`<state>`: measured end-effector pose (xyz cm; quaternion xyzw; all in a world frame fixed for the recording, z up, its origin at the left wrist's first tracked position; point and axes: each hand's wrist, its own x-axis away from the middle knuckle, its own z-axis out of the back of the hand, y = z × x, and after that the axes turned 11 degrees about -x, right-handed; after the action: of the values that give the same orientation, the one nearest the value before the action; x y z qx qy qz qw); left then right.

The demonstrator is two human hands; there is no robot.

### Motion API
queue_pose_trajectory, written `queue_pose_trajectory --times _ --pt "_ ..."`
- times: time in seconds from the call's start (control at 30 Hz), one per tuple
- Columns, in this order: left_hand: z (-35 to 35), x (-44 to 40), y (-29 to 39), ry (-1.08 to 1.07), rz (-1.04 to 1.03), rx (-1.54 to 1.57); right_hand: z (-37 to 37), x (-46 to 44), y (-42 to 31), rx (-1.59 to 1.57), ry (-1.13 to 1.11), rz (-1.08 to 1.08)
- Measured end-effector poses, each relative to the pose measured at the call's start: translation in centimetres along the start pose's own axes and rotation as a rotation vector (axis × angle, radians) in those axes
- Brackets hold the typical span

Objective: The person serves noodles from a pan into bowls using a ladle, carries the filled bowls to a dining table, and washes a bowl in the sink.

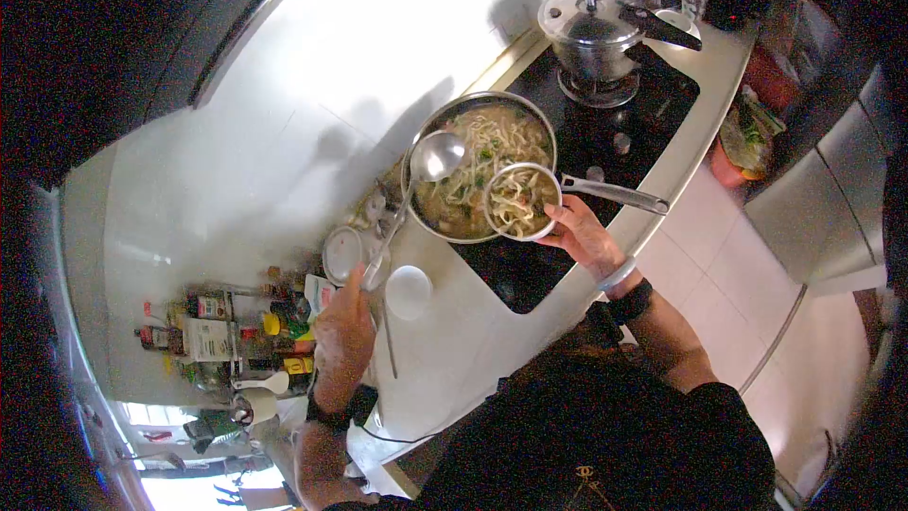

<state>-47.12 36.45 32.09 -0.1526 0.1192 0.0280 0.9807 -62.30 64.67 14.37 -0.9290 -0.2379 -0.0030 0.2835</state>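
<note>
A wide pan (454, 227) of noodles, broth and greens sits on the black cooktop, its handle pointing right. My left hand (346, 317) is closed round the handle of a metal ladle (438, 157), whose bowl hangs over the pan's left part. In my right hand (584, 235), a small round bowl (522, 202) of noodles is held over the pan's lower right edge, with my fingers wrapped round its side.
A pressure cooker (591, 33) stands on the far burner. Left of the cooktop are a white round dish (409, 292) and a lidded container (344, 255). Condiment bottles and jars (274, 324) crowd the counter's left end. A red container (733, 156) with packets stands at right.
</note>
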Motion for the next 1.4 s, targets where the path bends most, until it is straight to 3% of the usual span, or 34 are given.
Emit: queue_pose_trajectory --times 0.1,0.2,0.33,0.53,0.63,0.67,0.73,0.77,0.83,0.87,0.93,0.97,1.07,1.13,1.17,1.2,1.3,1.4 --pt "-7.1 0.1 -1.7 0.107 -0.054 -0.216 0.2 -0.3 0.1 -0.029 -0.023 -0.017" --pt "-9.4 -0.6 -2.2 0.054 -0.062 -0.385 -0.9 -0.3 -0.3 0.028 0.024 -0.052" --pt "-13.1 -2.0 -1.6 0.139 -0.04 -0.273 -0.6 -0.7 -0.2 -0.018 0.005 -0.079" --pt "-16.9 -5.1 -0.6 -0.07 0.027 -0.046 -0.3 -1.2 -0.3 -0.008 -0.029 -0.116" --pt "-15.0 -7.7 0.6 0.177 -0.088 -0.313 -0.6 -1.2 -1.0 -0.003 -0.018 -0.109" --pt "-14.6 -8.2 1.2 0.158 -0.099 -0.298 -0.5 -1.2 -1.1 0.012 -0.016 -0.123" --pt "-15.3 -9.1 2.2 0.027 -0.162 0.356 -0.2 -1.4 -0.9 0.007 0.026 -0.14" --pt "-16.8 -10.2 2.6 0.026 -0.163 0.358 0.3 -2.4 -0.2 -0.005 -0.006 -0.153" --pt "-19.5 -11.8 4.0 -0.839 0.081 1.418 -0.3 -3.9 0.4 -0.052 -0.077 -0.159" --pt "-19.9 -11.8 5.4 -0.841 0.08 1.42 -0.5 -3.8 0.5 -0.051 -0.074 -0.159" --pt "-18.1 -10.5 9.5 -0.801 -0.015 2.026 -0.7 -1.5 -0.6 -0.125 -0.026 -0.147" --pt "-16.2 -11.2 9.7 -0.778 -0.047 1.971 -1.0 -1.5 -0.9 -0.152 -0.075 -0.113" --pt "-14.8 -11.8 10.1 -0.791 -0.114 2.23 -1.4 -1.7 -1.5 -0.12 -0.137 -0.116" --pt "-15.7 -12.4 10.1 -0.839 0.012 2.13 -2.6 -1.7 -2.7 -0.056 -0.088 -0.168" --pt "-15.6 -13.0 10.3 -0.736 -0.205 1.887 -1.0 -1.6 -1.9 -0.034 -0.036 -0.152" --pt "-16.4 -12.9 10.2 -0.742 -0.222 1.88 -0.5 -1.9 -1.1 -0.037 -0.035 -0.136" --pt "-24.8 -14.6 9.9 -0.951 -0.185 2.232 1.9 -3.9 3.4 0.037 0.018 0.007" --pt "-21.7 -15.5 20.9 -1.014 -0.205 2.213 5.5 2.6 -5.7 0.019 0.071 0.084"
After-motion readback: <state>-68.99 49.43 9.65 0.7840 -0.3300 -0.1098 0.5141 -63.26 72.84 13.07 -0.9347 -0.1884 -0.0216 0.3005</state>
